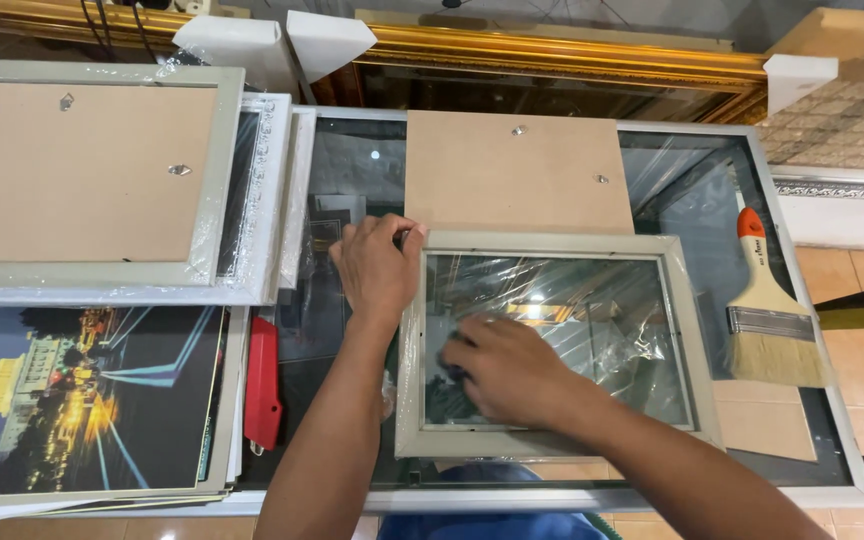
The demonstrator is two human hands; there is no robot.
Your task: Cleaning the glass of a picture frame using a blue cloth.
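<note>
From the head camera I look down on a glass-topped work table (857, 478), and in front of me lies a small grey picture frame (694, 330) with its glass pane (612, 310) facing up. The frame rests flat on the table glass, partly over a brown backing board (517, 170) that lies just behind it. Its long axis runs left to right across my view, so the short sides point toward me and away from me. My left hand (377, 270) is at the upper left corner of the frame; the fingers are bent over the corner and hold it down, so this hand is closed on the frame edge. My right hand (507, 370) lies inside the frame, on the lower left part of the pane; the fingers are curled and pressed to the glass, and something dark is maybe under them, but I cannot tell if they grip a thing or only press. Both hands touch the frame, and most of the pane stretches to the right of my right hand. A wide paintbrush (767, 320) with an orange handle lies to the right of the frame, handle pointing away from me. A red box cutter (263, 385) lies to the left, beside a stack of prints (82, 400) and larger frames (102, 180).
</note>
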